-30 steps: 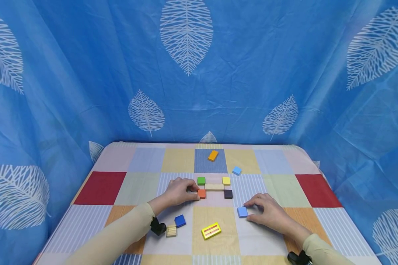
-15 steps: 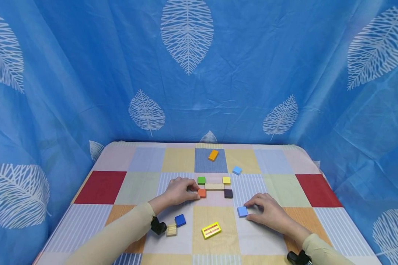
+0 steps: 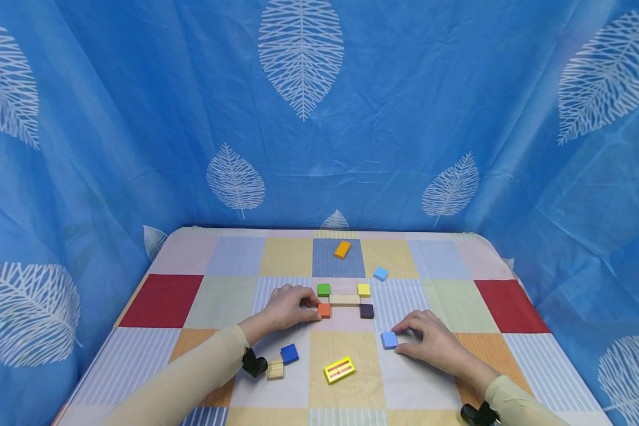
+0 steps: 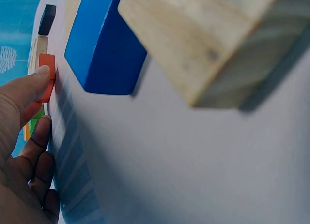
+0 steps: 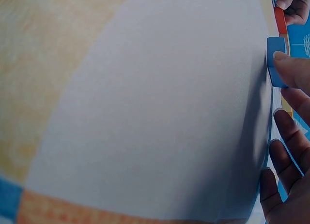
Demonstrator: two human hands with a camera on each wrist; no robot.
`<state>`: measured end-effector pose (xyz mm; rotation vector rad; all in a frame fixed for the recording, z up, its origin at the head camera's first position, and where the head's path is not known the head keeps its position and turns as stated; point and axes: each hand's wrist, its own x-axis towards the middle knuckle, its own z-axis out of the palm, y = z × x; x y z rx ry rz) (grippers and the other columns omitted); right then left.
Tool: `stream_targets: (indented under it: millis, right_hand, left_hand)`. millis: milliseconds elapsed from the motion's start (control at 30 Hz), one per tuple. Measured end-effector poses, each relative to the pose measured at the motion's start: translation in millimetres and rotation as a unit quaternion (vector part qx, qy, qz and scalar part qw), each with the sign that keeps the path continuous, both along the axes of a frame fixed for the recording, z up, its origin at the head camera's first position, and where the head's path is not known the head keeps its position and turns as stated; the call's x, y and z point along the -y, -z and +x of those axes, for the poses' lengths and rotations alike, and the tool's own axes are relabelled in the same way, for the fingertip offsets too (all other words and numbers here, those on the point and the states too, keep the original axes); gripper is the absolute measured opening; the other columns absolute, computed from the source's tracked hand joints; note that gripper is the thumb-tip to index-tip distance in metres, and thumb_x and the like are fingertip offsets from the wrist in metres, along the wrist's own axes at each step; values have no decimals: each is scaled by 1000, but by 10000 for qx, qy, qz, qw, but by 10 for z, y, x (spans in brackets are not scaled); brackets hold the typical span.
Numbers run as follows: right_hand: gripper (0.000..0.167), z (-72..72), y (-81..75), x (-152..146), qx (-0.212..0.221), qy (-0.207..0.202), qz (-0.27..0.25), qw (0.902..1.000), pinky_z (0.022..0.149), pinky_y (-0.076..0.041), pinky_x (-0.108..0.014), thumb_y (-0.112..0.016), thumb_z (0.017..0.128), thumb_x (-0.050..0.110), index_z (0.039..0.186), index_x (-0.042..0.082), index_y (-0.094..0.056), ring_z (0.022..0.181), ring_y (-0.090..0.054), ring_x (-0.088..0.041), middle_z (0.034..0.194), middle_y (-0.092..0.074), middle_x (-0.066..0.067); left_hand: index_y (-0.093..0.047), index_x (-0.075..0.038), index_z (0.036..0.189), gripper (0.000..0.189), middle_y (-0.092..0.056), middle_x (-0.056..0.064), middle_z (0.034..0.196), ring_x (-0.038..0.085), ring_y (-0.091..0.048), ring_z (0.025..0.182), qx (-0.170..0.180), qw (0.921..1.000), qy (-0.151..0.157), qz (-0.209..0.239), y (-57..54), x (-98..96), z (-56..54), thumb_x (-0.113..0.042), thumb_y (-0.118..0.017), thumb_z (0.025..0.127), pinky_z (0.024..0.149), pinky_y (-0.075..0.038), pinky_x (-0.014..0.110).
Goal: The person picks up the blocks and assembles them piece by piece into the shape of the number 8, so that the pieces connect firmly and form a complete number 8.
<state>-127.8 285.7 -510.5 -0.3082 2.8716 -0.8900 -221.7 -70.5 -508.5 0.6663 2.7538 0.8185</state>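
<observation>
Between thumb and finger, my left hand [image 3: 287, 307] pinches an orange-red block [image 3: 324, 310] at the near left corner of a small arrangement. A plain wooden strip [image 3: 344, 300] lies in its middle, with a green block [image 3: 323, 290], a yellow block [image 3: 364, 290] and a black block [image 3: 367, 311] at the other corners. Nearer and to the right, my right hand [image 3: 431, 340] pinches a light blue block [image 3: 389, 340] by its right side. In the right wrist view the thumb presses on this blue block [image 5: 276, 62], and the other fingers are spread below.
A dark blue block [image 3: 289, 354] and a wooden block [image 3: 275, 370] lie by my left wrist. The yellow block with red stripes [image 3: 339, 370] is front centre. Farther back are an orange block [image 3: 342, 249] and another blue block [image 3: 380, 274]. Blue curtains [image 3: 383, 118] surround the patchwork cloth.
</observation>
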Motion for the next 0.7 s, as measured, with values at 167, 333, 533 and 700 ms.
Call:
stream_targets:
  millis: [167, 333, 533, 700]
  right_hand:
    - [28, -11, 2, 1, 36, 1, -11, 10000, 96, -42, -48, -87, 79, 44, 101, 39, -73, 107, -48, -14, 106, -58, 19]
    - [28, -6, -3, -1, 30, -46, -33, 10000, 95, -42, -47, -87, 79, 45, 102, 38, -73, 106, -49, -14, 105, -59, 19]
    - [28, -11, -4, 2, 77, -3, -35, 10000, 95, -43, -47, -86, 80, 44, 104, 37, -74, 106, -49, -14, 105, -59, 18]
    - [28, -3, -11, 5, 77, 11, -21, 10000, 96, -43, -47, -86, 80, 45, 104, 37, -74, 106, -49, -14, 105, -60, 18]
  left_hand:
    - [-73, -28, 101, 21, -62, -19, 87, 12, -48, 90, -17, 10000, 18, 0, 4, 1, -4, -38, -83, 86, 89, -33, 44]
    - [-73, -28, 101, 20, -62, -19, 88, 12, -48, 90, -21, 10000, 19, -10, -1, 0, -3, -38, -83, 86, 89, -33, 44]
    - [-73, -28, 101, 20, -62, -19, 88, 12, -49, 91, -39, 10000, 2, -33, -3, -4, 0, -38, -82, 86, 90, -33, 44]
    - [-73, -28, 101, 20, -61, -18, 88, 12, -48, 91, -30, 10000, -23, -46, 3, -7, -1, -38, -82, 86, 90, -33, 44]
